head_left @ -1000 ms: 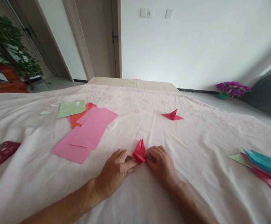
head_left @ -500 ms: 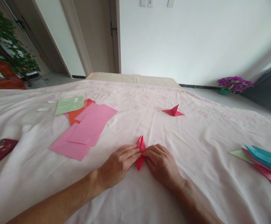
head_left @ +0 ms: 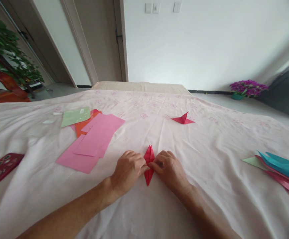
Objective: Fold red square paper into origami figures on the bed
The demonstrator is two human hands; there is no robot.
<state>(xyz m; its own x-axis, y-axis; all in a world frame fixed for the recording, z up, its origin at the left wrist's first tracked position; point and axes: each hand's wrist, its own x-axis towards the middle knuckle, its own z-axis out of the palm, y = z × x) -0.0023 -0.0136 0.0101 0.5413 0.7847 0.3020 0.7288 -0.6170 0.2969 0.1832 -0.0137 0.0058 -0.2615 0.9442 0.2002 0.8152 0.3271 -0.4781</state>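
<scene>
A narrow red folded paper (head_left: 149, 153), shaped like a long diamond with a split upper tip, lies on the cloth between my hands. My left hand (head_left: 130, 169) grips its left edge, the fingers curled and the thumb over the middle. From the other side my right hand (head_left: 168, 168) pinches the paper's right edge near the same height. Both thumbs almost meet at its centre and cover that part. Farther off to the right rests a finished-looking red origami piece (head_left: 183, 119) with one point standing up.
Pink paper sheets (head_left: 101, 132) overlap an orange sheet (head_left: 81, 128) and a pale green packet (head_left: 76, 116) at left. A red phone-like object (head_left: 2, 171) lies at the left edge. Blue folded paper (head_left: 282, 165) tops a stack at right. A wrinkled pale tablecloth (head_left: 209, 146) covers the surface.
My left fingers have drawn back and curled, showing more of the red paper's upper part. My thumbs now press at its middle. The view has tilted up slightly.
</scene>
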